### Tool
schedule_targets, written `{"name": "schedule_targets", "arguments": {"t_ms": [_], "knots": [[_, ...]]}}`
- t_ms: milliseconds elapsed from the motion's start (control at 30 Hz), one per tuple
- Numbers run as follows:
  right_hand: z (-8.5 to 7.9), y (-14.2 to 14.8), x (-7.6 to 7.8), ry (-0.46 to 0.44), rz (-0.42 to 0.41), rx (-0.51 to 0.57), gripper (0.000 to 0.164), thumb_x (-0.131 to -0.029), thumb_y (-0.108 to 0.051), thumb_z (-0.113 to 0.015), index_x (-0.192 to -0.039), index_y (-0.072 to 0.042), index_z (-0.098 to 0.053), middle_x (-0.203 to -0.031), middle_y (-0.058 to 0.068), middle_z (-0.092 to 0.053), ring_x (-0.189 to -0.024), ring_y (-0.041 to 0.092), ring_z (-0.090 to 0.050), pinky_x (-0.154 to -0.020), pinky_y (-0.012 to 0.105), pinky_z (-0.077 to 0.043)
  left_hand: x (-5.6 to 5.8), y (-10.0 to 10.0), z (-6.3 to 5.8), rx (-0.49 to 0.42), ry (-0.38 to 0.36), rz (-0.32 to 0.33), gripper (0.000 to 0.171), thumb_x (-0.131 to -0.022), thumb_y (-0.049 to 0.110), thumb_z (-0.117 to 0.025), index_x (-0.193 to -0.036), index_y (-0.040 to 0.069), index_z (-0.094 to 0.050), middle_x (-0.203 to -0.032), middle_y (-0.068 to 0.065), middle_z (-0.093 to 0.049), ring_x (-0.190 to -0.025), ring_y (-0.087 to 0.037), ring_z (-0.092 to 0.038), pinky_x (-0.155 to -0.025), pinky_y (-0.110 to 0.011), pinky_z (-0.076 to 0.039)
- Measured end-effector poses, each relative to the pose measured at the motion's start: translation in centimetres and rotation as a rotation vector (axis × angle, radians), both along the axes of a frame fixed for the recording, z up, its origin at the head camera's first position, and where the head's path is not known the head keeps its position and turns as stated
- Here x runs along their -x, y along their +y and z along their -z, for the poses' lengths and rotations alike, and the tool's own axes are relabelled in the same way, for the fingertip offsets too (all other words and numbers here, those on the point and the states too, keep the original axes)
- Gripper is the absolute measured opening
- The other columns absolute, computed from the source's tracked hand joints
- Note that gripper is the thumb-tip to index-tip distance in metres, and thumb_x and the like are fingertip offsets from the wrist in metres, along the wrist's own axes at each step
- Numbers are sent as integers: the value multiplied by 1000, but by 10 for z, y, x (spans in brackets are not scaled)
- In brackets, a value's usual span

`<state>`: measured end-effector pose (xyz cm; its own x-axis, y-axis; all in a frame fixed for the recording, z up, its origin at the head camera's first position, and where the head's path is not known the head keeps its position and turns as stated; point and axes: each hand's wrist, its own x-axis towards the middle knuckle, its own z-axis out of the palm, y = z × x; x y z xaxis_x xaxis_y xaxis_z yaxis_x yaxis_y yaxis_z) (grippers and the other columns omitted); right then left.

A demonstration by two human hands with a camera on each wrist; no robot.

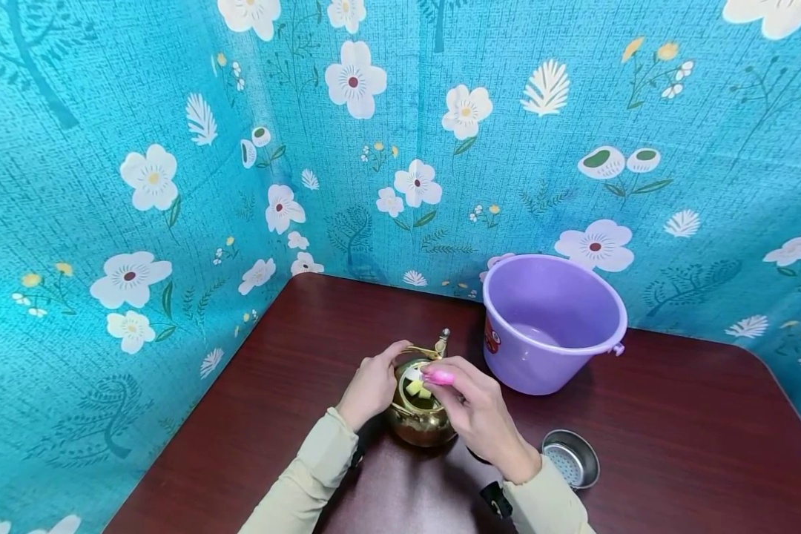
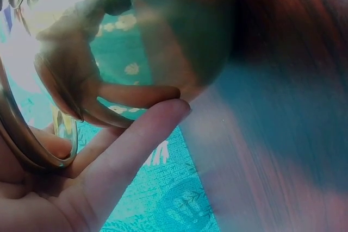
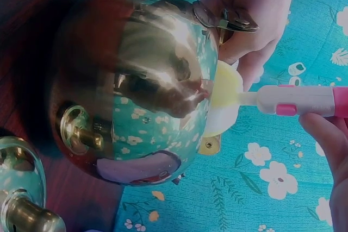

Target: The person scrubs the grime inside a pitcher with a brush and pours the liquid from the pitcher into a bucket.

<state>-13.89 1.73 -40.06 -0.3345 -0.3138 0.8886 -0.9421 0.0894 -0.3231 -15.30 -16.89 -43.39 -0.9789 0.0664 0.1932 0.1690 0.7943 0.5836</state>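
Observation:
A shiny brass teapot (image 1: pixel 422 430) stands on the table with its round mouth uncovered. My left hand (image 1: pixel 371 387) holds it at the handle side, with the curved handle (image 2: pixel 51 161) by the palm and one finger (image 2: pixel 138 145) against the round body. In my right hand (image 1: pixel 477 408) I pinch a pink-and-white brush handle (image 3: pixel 296 100). Its pale yellow and white sponge head (image 3: pixel 224 99) is at the teapot's mouth, partly inside; the head view shows yellow sponge pieces (image 1: pixel 415 387) within the rim. The right fingertips are only partly seen in the right wrist view.
A purple bucket (image 1: pixel 554 363) stands behind and right of the teapot. To the right of my right wrist lies a round metal strainer (image 1: pixel 572 460). A brass lid with a knob (image 3: pixel 24 177) lies beside the teapot. Floral cloth (image 1: pixel 440 148) hangs behind the dark red table (image 1: pixel 681 430).

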Motion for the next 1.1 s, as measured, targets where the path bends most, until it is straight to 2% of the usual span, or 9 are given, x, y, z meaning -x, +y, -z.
{"name": "schedule_targets", "arguments": {"t_ms": [233,300,600,800,1100], "knots": [[0,2,-1,-85,-21,21,29,-71,13,-73,-97,-1,-69,-96,11,-68,-85,18,-66,-77,17,-52,0,0,0,13,12,-1,39,-95,2,-48,-129,19,-57,-91,-11,-73,-79,-30,-69,-68,-43,-55],[0,2,-1,-113,-37,28,31,-69,16,-73,-96,0,-69,-96,13,-68,-85,17,-66,-76,17,-53,0,1,0,11,9,-2,40,-95,2,-48,-130,19,-56,-92,-11,-73,-79,-30,-69,-68,-43,-55],[0,2,-4,-200,-70,30,30,-73,17,-71,-97,-3,-70,-97,13,-68,-87,16,-67,-73,17,-54,0,0,1,10,12,6,43,-93,-1,-48,-130,19,-56,-90,-11,-72,-74,-26,-68,-65,-40,-54],[-1,3,-5,-206,-84,32,30,-73,17,-71,-96,-2,-69,-97,13,-68,-88,17,-67,-73,18,-54,0,0,2,20,9,7,45,-92,-2,-49,-130,18,-56,-80,-8,-69,-62,-21,-63,-55,-32,-48],[-5,6,-6,-211,-86,11,30,-73,15,-72,-97,-2,-69,-96,11,-69,-89,17,-67,-72,18,-54,0,0,1,18,6,1,44,-92,-2,-48,-130,19,-56,-79,-10,-68,-60,-21,-61,-52,-32,-47]]}}
